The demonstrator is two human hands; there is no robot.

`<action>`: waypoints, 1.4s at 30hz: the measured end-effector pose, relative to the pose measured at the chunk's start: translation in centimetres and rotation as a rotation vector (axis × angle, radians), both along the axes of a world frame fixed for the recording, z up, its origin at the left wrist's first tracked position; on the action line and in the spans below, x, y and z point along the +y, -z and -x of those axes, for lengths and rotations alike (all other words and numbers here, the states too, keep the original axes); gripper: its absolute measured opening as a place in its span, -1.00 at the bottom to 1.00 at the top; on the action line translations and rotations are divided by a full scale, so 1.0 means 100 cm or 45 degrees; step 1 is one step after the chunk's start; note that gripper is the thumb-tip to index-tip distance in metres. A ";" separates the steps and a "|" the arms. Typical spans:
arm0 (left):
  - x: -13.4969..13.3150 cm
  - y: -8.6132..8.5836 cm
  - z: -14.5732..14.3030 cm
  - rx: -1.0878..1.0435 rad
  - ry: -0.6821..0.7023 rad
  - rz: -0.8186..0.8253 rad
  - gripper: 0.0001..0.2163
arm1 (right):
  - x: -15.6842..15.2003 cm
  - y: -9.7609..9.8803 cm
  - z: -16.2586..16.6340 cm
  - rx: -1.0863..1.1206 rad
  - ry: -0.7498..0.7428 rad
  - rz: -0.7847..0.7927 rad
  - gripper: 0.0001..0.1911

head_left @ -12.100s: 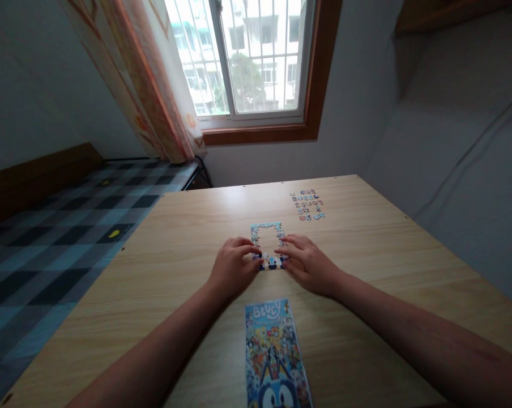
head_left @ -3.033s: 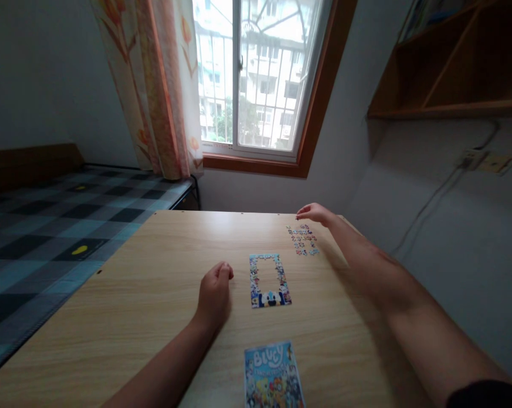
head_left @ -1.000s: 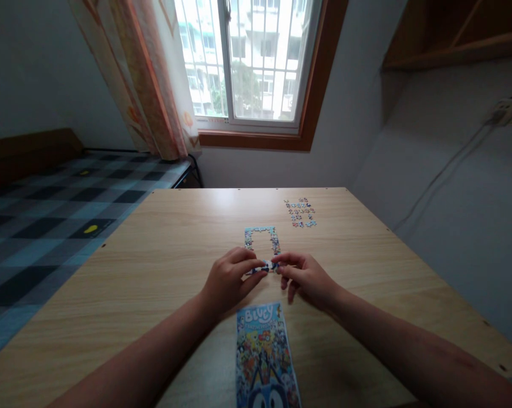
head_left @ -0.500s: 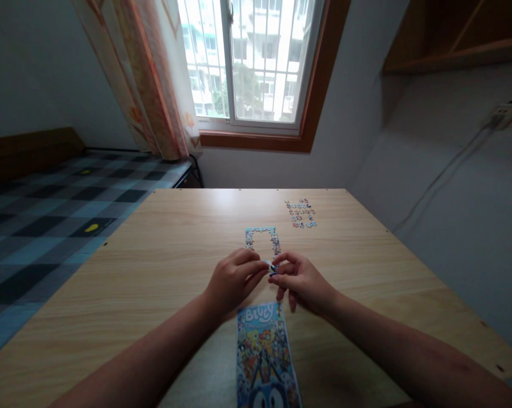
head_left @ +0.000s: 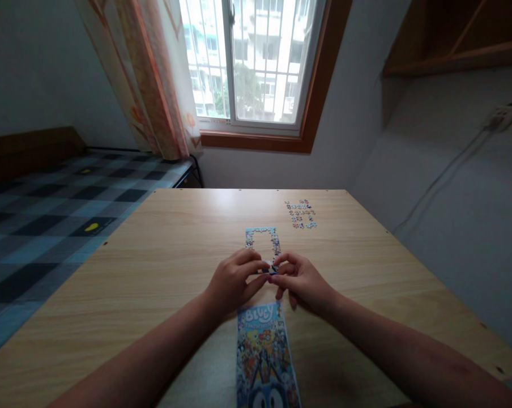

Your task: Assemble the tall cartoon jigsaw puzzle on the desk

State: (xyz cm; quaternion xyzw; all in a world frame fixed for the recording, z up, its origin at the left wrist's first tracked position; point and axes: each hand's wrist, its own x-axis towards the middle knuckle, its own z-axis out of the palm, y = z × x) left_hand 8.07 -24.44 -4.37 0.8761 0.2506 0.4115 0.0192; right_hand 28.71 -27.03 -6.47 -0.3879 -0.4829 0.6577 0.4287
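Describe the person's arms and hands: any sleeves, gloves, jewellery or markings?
Both arms are bare as far as the picture shows them; no sleeve is in view. The left hand and right hand wear no gloves, and no ring, watch or bracelet shows at the fingers or wrists. No tattoos or bandages are visible. The nails are too small to judge.

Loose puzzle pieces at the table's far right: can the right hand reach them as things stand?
Probably yes. The loose puzzle pieces lie beyond the right hand, with only bare table between. The hand is busy, though: its fingertips pinch at the near edge of the puzzle frame, opposite the left hand.
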 end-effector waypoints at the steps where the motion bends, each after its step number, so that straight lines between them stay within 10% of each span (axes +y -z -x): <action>1: 0.000 0.000 0.000 0.001 -0.006 -0.001 -0.90 | 0.000 0.000 0.000 -0.007 -0.006 -0.003 -0.47; 5: 0.000 -0.001 0.001 -0.026 -0.038 -0.014 -0.89 | 0.002 -0.003 -0.005 -0.098 0.009 -0.116 -0.50; 15: 0.002 0.002 0.000 0.053 0.009 0.023 -0.89 | 0.010 -0.018 -0.027 -0.724 -0.017 -1.141 -0.86; 25: 0.011 0.014 0.000 0.272 -0.251 0.072 -0.75 | 0.040 -0.003 -0.033 -1.139 0.257 -1.207 -0.87; 42: 0.014 0.022 0.000 0.345 -0.248 0.099 -0.86 | 0.049 0.010 -0.028 -1.325 0.166 -1.360 -0.86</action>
